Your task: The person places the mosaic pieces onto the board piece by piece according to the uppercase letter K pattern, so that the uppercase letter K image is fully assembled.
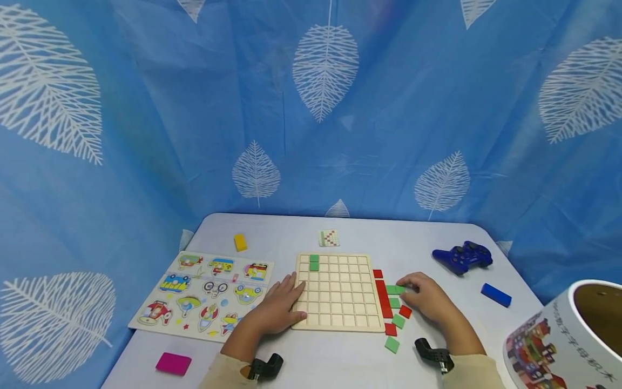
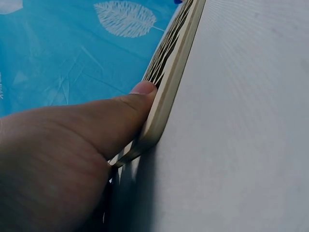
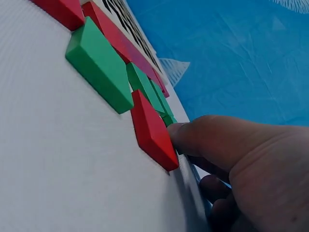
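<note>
A wooden grid board [image 1: 340, 328] lies on the white table, two green square tiles [image 1: 314, 262] set in its upper left part. My left hand [image 1: 279, 308] rests on the board's left edge, fingers extended and thumb over the near left corner area. Right of the board, my right hand [image 1: 427, 297] pinches a green tile [image 1: 400, 289] between thumb and forefinger. In the right wrist view its thumb [image 3: 193, 135] is beside a red square tile [image 3: 152, 133]. A long red strip of tiles [image 1: 384, 300] and several loose green and red tiles [image 1: 398, 321] lie around there.
A vehicle picture puzzle [image 1: 194, 294] lies left, and a small pattern card [image 1: 329, 237] behind the board. Yellow [image 1: 240, 242], magenta [image 1: 173, 364] and blue blocks [image 1: 496, 295] lie around. A blue game controller [image 1: 464, 257] and a white printed tub [image 1: 559, 335] stand right.
</note>
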### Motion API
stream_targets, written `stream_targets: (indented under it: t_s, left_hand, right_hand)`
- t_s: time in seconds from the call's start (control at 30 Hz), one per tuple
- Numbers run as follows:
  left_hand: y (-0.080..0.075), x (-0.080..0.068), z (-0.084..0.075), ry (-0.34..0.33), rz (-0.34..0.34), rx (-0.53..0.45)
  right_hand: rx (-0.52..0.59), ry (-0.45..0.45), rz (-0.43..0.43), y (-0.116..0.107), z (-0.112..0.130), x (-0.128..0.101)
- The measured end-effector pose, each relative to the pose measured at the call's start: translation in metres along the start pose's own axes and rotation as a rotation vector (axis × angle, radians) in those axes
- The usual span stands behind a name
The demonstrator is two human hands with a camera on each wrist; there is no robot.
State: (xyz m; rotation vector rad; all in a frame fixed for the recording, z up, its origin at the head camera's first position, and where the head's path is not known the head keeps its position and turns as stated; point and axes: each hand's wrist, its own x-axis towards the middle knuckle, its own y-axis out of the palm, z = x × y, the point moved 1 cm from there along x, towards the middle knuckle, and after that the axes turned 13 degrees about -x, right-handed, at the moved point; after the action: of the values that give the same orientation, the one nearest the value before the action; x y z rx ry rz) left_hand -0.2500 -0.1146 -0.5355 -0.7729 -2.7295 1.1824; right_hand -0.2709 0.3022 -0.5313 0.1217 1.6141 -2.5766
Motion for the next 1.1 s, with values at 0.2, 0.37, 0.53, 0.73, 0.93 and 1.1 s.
stream_targets:
  t_s: [0.2,0.37,0.53,0.73,0.93,1.1]
  left_hand:
    - [0.000,-0.001,0.000,-0.017,0.014,0.021]
    - [-0.003,-0.001,-0.003,-0.003,0.000,0.010]
    - [-0.002,-0.002,-0.002,-0.001,0.003,-0.005]
    - [0.003,-0.001,0.002,0.009,0.005,0.000]
    - [0.002,0.000,0.000,0.008,0.009,0.013]
    - [0.001,0.002,0.001,0.008,0.006,0.029]
  right_hand:
    - [0.073,0.050,-0.055,0.006,0.035,-0.004]
    - [0.157,-0.096,-0.075,0.024,0.112,0.005]
    - [0.179,-0.152,-0.056,0.055,0.171,0.019]
    - [0.144,-0.143,-0.094,0.082,0.197,0.033]
    - [0.093,-0.179,-0.163,0.092,0.193,0.039]
    - [0.035,-0.225,-0.186,0.091,0.193,0.040]
